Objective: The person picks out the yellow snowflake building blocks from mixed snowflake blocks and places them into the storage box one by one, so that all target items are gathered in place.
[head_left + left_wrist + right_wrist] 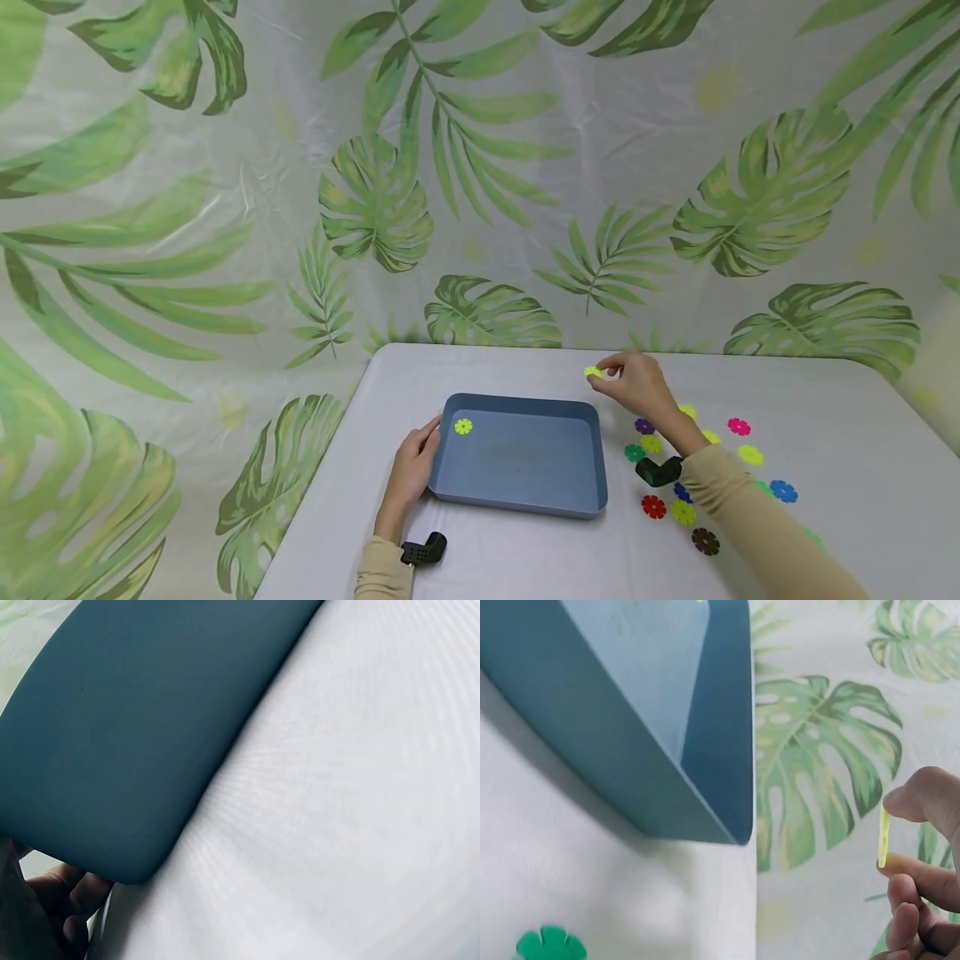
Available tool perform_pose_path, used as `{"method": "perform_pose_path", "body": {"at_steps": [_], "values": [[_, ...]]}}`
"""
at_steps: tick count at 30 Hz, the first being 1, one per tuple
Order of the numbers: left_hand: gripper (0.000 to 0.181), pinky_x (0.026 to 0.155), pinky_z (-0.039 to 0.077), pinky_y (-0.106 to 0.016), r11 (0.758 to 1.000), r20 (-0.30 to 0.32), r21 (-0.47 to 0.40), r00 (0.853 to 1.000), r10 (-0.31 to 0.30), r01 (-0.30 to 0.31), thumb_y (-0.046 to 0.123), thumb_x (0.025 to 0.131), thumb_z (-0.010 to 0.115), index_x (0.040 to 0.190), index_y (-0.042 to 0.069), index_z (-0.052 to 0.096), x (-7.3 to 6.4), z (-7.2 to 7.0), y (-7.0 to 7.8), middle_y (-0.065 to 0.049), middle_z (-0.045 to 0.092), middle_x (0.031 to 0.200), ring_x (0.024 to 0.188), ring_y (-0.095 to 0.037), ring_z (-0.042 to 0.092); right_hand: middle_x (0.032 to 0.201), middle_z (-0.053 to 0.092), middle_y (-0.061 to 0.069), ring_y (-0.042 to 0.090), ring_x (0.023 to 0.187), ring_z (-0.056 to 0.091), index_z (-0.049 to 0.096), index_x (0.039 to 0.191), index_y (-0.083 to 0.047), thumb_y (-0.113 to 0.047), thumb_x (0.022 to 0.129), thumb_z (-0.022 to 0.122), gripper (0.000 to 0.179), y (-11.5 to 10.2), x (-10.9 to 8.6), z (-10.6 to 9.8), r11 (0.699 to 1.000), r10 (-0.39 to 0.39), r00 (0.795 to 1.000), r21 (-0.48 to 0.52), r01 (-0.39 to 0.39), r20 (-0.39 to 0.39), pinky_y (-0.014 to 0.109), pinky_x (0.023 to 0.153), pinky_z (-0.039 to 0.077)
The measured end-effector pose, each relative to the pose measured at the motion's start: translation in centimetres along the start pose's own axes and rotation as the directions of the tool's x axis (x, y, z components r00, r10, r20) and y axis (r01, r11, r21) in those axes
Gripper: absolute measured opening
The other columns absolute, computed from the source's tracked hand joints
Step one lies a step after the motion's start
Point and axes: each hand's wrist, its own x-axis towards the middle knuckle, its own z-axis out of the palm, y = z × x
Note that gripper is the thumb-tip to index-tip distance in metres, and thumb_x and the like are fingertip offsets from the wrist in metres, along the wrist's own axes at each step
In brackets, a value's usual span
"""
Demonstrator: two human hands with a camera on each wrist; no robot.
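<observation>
1. Yellow notched flower disc (592, 372): pinched between thumb and forefinger of my right hand (636, 385), raised just beyond the far right corner of the tray. Right wrist view shows it edge-on; my other fingers curl below, touching nothing visible.
2. Blue-grey rectangular tray (517, 507): level on the white table (525, 558). My left hand (411, 467) grips its left wall; in the left wrist view the fingers lie partly in shadow at its end, so their full wrap cannot be told.
3. Tray contents: one second yellow disc (463, 427), flat near the far left corner.
4. Loose discs, right of tray, under and around my right forearm: purple disc (644, 426), green disc (634, 452), red disc (653, 507), brown disc (705, 541), pink disc (738, 426), light-blue disc (783, 491), dark-blue disc (682, 492), plus several more yellow ones. Sleeve partly hides some; exact count cannot be told.
5. Worn: beige sleeves (765, 517); black wrist cameras (425, 549), one per wrist.
6. Background: leaf-printed sheet (487, 233) behind the table's far edge, green on pale ground.
</observation>
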Motion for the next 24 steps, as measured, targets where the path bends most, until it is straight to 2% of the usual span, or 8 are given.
{"method": "perform_pose_path", "body": {"at_steps": [10, 24], "values": [[0.040, 0.079, 0.040, -0.037, 1.000, -0.007, 0.012, 1.000, 0.010, -0.010, 0.027, 0.108, 0.051, 0.143, 0.011, 0.059, 0.1, 0.1, -0.2, -0.005, 0.061, 0.097, 0.083, -0.019, 0.048, 0.080, 0.063, 0.006, 0.021, 0.072, 0.054, 0.080, 0.092, -0.002, -0.023, 0.081, 0.083, 0.024, -2.2, 0.5, 1.9, 0.998, -0.053, 0.999, 0.019, 0.053, 0.012, 0.036, 0.063, 0.043], [0.040, 0.082, 0.041, -0.039, 1.000, -0.011, 0.006, 1.000, 0.015, -0.015, 0.029, 0.108, 0.051, 0.143, 0.011, 0.060, 0.2, 0.1, -0.3, -0.005, 0.063, 0.100, 0.086, -0.019, 0.050, 0.081, 0.064, 0.005, 0.021, 0.073, 0.054, 0.079, 0.093, -0.001, -0.023, 0.079, 0.084, 0.027, -4.4, 1.0, 3.9, 0.998, -0.059, 0.996, 0.019, 0.058, 0.066, 0.036, 0.064, 0.044]]}}
